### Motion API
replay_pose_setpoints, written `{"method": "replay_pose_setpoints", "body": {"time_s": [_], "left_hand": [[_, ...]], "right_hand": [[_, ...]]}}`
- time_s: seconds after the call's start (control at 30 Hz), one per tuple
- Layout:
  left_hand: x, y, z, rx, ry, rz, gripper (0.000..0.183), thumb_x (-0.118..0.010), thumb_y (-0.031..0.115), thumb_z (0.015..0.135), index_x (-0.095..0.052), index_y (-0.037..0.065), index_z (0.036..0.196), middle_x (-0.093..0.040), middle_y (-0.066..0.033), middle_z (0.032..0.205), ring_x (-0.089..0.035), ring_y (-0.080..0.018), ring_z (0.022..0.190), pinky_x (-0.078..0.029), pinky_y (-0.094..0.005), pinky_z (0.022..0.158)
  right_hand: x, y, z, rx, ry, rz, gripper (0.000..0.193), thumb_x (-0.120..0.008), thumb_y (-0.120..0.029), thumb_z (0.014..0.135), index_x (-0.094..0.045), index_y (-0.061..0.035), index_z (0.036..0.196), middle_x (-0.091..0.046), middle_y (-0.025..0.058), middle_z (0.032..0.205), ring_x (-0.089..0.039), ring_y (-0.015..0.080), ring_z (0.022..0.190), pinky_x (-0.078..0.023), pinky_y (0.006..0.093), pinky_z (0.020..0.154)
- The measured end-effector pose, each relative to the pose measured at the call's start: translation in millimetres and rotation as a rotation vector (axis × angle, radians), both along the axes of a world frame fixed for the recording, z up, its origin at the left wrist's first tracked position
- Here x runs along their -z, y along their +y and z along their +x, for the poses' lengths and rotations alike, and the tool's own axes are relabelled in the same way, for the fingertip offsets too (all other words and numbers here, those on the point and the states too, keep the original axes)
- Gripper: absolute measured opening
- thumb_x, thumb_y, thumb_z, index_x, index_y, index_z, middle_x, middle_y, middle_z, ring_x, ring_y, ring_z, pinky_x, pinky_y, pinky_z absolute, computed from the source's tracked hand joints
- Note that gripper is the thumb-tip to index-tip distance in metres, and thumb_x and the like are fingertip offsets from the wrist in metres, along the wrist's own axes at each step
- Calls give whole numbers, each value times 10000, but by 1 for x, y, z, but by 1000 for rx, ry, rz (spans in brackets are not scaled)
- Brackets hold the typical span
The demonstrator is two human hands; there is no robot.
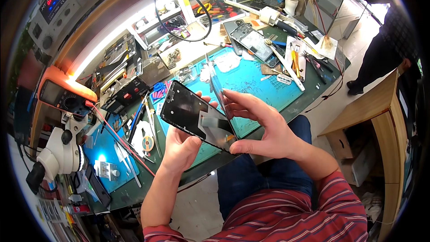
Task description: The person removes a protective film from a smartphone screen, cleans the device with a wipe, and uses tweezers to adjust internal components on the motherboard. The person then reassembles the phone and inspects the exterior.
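Note:
Above the mat's near edge, my two hands hold a black phone part (pixel 186 112) with a bare inner face, a silver patch and a flat ribbon strip. My left hand (pixel 181 150) grips it from below, thumb along its near edge, fingertips showing behind the far edge. A thin flat panel (pixel 216 83) stands nearly edge-on along the part's right side, so its face is mostly hidden. Around that panel bend the fingers of my right hand (pixel 268 128). Its thumb presses the black part's near right corner. Whether the two pieces are joined there, I cannot tell.
A blue work mat (pixel 277 89) lies beneath. Beyond it are an opened phone frame (pixel 255 42), tweezers (pixel 316 67) and a white-handled tool (pixel 289 69). To the left stand an orange multimeter (pixel 67 94) and a microscope (pixel 58 152). A black cable loop (pixel 210 22) hangs overhead. At far right, someone stands (pixel 380 40).

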State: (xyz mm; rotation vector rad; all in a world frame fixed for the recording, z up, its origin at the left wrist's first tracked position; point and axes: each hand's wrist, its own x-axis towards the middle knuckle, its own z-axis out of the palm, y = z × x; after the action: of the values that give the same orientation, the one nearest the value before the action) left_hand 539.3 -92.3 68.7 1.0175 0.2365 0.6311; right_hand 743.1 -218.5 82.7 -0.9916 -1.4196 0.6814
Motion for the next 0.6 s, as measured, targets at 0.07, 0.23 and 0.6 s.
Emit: {"method": "replay_pose_setpoints", "body": {"time_s": [0.07,0.23,0.6], "left_hand": [[1,0,0,-1,-4,2,1086,-940,356,822,-300,4,1627,-459,-138,1596,-465,-293,1489,-406,-470,1219],[0,-1,5,1,-37,16,1024,-935,350,832,-351,-7,1593,-532,-137,1530,-536,-265,1417,-437,-443,1184],[6,1,0,-24,14,-32,918,-928,315,848,-401,-11,1526,-585,-148,1469,-584,-265,1361,-465,-448,1158]], "right_hand": [[0,1,-1,2,-4,-1,918,-916,-179,839,-432,-35,1605,-603,144,1414,-631,240,1247,-536,390,1065],[5,6,-1,27,-53,35,900,-927,-194,818,-469,-23,1574,-606,161,1435,-638,265,1234,-547,388,1037],[0,4,1,35,-182,-34,886,-943,-252,784,-524,-18,1529,-620,180,1440,-643,321,1247,-539,408,1045]]}}
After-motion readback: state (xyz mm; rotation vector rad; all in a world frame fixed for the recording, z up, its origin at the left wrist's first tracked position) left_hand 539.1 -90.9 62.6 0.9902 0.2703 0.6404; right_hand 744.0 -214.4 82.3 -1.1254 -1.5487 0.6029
